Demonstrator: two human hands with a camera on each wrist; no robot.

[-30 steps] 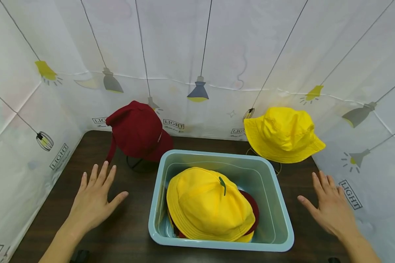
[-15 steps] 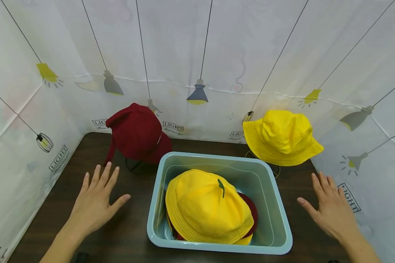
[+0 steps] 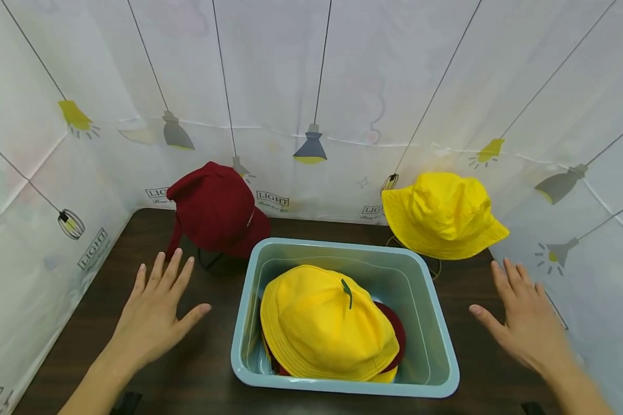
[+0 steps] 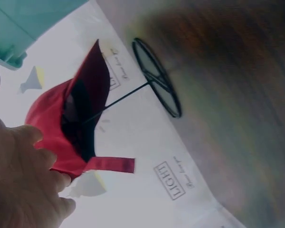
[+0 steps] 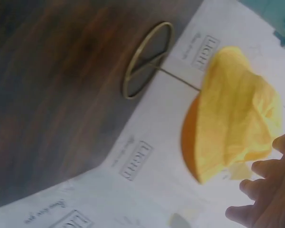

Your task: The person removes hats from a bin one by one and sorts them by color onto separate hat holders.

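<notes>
My left hand (image 3: 153, 314) is held over the left of the table with fingers spread, holding nothing. Nearest to it is a dark red cap (image 3: 215, 210) on a black wire stand (image 4: 156, 78). My right hand (image 3: 524, 320), fingers extended and holding nothing, hovers at the right. Beyond it a yellow bucket hat (image 3: 446, 213) hangs on a brass-coloured wire stand (image 5: 147, 61). Between the hands sits a light blue plastic bin (image 3: 431, 323). Another yellow hat (image 3: 327, 323) with a green stem on top lies in it, over a dark red piece of headwear (image 3: 394, 334) that is mostly hidden.
A dark wooden table (image 3: 202, 369) carries everything. White curtain (image 3: 291, 69) printed with hanging lamps surrounds its back and sides. Small black objects (image 3: 127, 402) show beneath the forearms at the front.
My left hand has shifted slightly right and forward. The right hand has moved a little forward too. The head view has drifted slightly; the hats and bin stay in place.
</notes>
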